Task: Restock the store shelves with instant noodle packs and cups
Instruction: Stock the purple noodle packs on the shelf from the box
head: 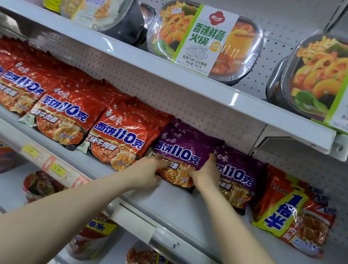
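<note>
Head view: at frame centre, left hand (147, 172) and right hand (206, 173) both grasp a purple noodle pack (180, 149) on the middle shelf (180, 201).

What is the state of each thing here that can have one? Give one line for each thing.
left hand: grips the front purple pack's lower left edge.
right hand: grips that pack's right edge.
front purple pack: leaning back on the middle shelf, held by both hands.
second purple pack: leaning to its right.
hotpot trays: sealed, propped upright on the upper shelf.
</note>
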